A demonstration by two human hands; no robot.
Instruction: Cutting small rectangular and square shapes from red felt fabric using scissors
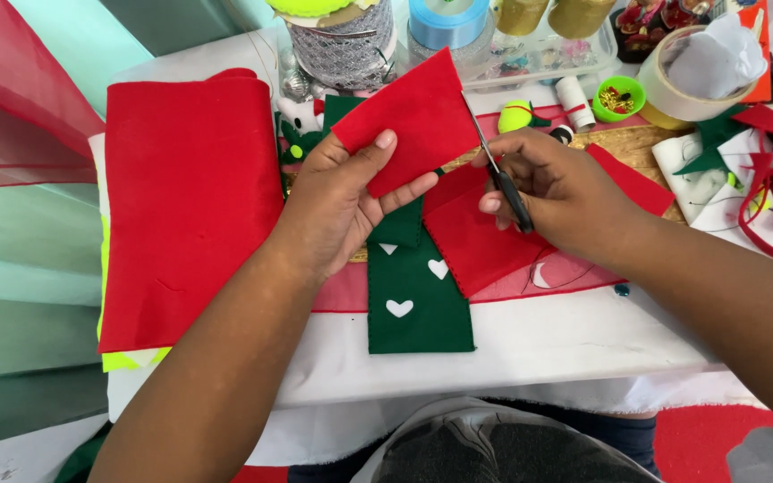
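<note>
Reaching in from the lower left, forearm slanted up toward the middle: left hand (337, 201), palm turned up, thumb laid on top. Coming in from the lower right, forearm nearly level with the counter (530, 344): right hand (561, 192), knuckles up, wrist bent slightly inward.

Lined along the far edge: a silver ribbon roll (344, 49), a light blue ribbon spool (447, 22), two gold spools (547, 13) standing in a clear plastic tray (574, 58). Just right of those, a small white thread spool (574, 101), a little round green cup (620, 97) with beads inside, and a wide tan tape roll (686, 94) stuffed with white paper.

Left grip closed on a red felt piece (418, 121), thumb above and fingers below its lower corner, held up over the middle of the counter. Right grip wrapped shut around black-handled scissors (498, 174), blades slightly parted at the right edge of that felt piece.

Flat beneath: a green felt strip (418, 295) with white hearts, another red felt sheet (476, 241) beside it, and a large folded red felt stack (190, 206) to the left.
</note>
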